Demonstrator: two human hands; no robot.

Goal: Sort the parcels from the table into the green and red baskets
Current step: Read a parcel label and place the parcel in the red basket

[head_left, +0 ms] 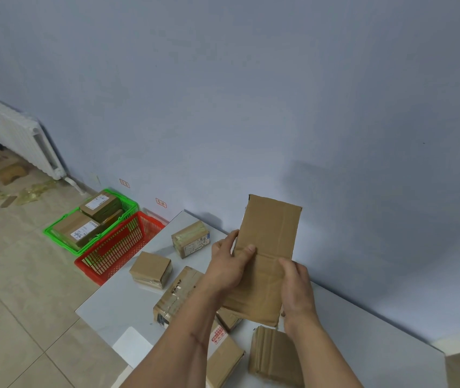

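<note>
Both hands hold up a flat brown cardboard parcel [265, 247] above the white table [128, 303]. My left hand [230, 264] grips its left edge, thumb on the front. My right hand [297, 289] grips its lower right edge. Several cardboard parcels lie on the table: one taped box [191, 239] at the far end, a small box [150, 270], a long taped box [175, 295] under my left arm, and a flat one [275, 357] near me. The green basket [63, 233] on the floor holds two labelled boxes. The red basket [116, 247] beside it looks empty.
A white radiator [18, 135] stands along the wall at the left. Cardboard scraps and plastic wrap [31, 191] litter the tiled floor beyond the baskets. A blue wall runs right behind the table. Small labels [160, 203] are stuck on the wall above the baskets.
</note>
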